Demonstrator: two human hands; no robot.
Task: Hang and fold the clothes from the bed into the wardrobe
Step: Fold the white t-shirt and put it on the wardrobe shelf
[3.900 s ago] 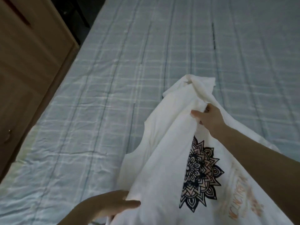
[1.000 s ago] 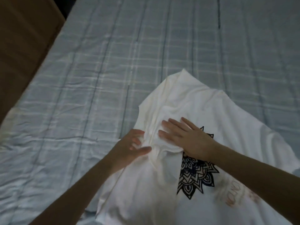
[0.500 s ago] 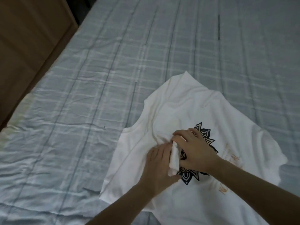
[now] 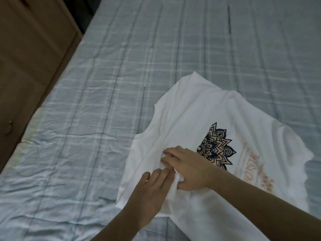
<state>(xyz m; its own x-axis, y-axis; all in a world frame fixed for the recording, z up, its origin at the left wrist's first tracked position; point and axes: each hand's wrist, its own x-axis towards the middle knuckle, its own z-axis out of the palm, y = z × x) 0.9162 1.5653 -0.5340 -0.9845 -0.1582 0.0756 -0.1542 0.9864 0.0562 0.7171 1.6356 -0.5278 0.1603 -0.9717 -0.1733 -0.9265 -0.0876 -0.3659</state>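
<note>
On bed (image 4: 121, 75), both hands' grip (image 4: 188, 168) bunching shirt (image 4: 191, 112)

A wide bed (image 4: 156, 66) fills most of the room, covered with a pale blue checked sheet (image 4: 60, 153), a little wrinkled. On its left stands a brown wooden cabinet (image 4: 34, 49) with a small metal knob (image 4: 10, 122). The light is dim.

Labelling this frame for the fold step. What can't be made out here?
Head view, the only one:
- White shirt: lower part cut off by the bottom edge; the fabric under both hands is hidden.
- Left hand and right hand: fingertips buried in a bunched fold, so the exact grip is unclear.
- Pale print beside the dark mandala: too faint to read.
- Wooden furniture: cut off at left.
</note>
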